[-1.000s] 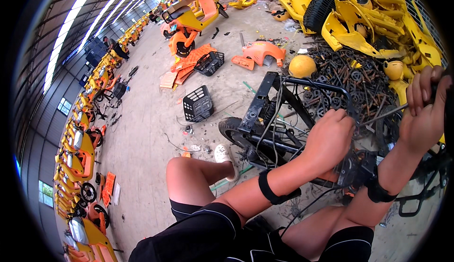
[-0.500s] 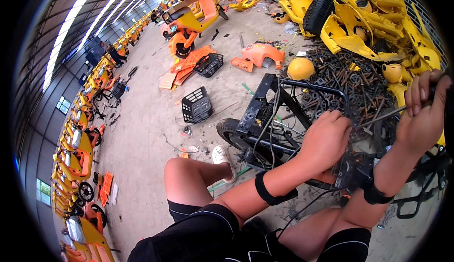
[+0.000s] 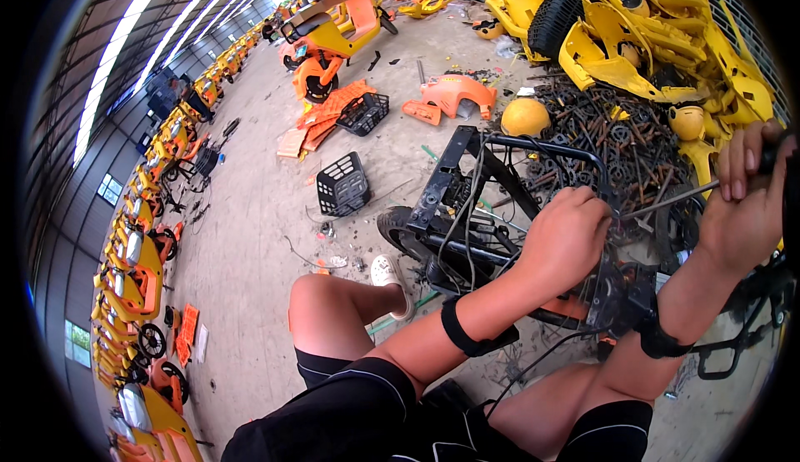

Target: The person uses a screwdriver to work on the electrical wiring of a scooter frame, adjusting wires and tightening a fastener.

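Observation:
A stripped black scooter frame [image 3: 450, 174] with loose cables and a wheel [image 3: 398, 233] stands before me. My left hand [image 3: 571, 233] is closed just above its middle, fingertips hidden. My right hand [image 3: 742, 199] grips a dark handle [image 3: 777, 149] at the right edge. A thin grey rod or cable [image 3: 667, 201] runs from that hand down toward my left hand; whether the left holds it I cannot tell.
Yellow body panels [image 3: 600, 54], dark metal parts [image 3: 600, 112] and a yellow round piece [image 3: 523, 119] lie beyond. Black crates [image 3: 342, 183], orange panels [image 3: 333, 108] and a scooter [image 3: 342, 29] stand or lie farther off. Parked scooters [image 3: 137, 270] line the left; a person [image 3: 192, 99] is beside them.
My left hand has shifted slightly left. My right hand has sunk slightly, still gripping. The frame and background have shifted a little in view.

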Action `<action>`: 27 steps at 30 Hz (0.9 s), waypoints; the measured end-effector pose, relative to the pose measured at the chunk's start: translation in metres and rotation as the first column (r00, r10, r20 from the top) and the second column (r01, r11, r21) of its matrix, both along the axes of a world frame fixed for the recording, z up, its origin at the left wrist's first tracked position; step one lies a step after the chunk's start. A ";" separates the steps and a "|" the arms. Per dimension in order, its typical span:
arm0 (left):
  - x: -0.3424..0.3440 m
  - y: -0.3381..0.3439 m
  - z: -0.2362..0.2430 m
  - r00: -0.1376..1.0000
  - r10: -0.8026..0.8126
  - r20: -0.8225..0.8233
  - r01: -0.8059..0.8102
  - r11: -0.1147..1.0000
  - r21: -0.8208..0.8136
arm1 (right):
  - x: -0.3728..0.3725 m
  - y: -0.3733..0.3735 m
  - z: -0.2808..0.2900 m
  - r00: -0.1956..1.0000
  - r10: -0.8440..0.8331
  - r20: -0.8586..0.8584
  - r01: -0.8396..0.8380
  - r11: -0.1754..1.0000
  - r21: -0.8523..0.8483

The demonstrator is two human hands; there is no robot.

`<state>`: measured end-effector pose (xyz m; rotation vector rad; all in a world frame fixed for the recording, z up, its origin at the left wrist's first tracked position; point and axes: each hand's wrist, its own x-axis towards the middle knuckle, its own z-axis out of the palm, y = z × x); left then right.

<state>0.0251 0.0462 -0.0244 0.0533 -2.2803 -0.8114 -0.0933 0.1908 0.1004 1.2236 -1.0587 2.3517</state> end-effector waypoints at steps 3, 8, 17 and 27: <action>0.000 -0.002 0.002 1.000 -0.003 0.014 0.004 1.000 -0.025 | 0.002 0.002 -0.008 0.987 0.135 0.092 -0.132 0.991 -0.038; 0.002 0.003 0.003 0.999 0.010 0.053 -0.010 1.000 -0.004 | 0.010 -0.007 -0.008 0.985 0.135 0.107 -0.132 0.991 -0.034; -0.001 0.000 0.001 1.000 -0.005 -0.013 0.005 1.000 -0.017 | 0.013 -0.001 -0.005 0.992 0.081 0.098 -0.075 0.995 -0.069; -0.002 -0.001 0.000 1.000 -0.016 0.001 0.016 1.000 0.003 | 0.005 -0.001 -0.010 0.992 0.093 0.084 -0.089 0.995 -0.050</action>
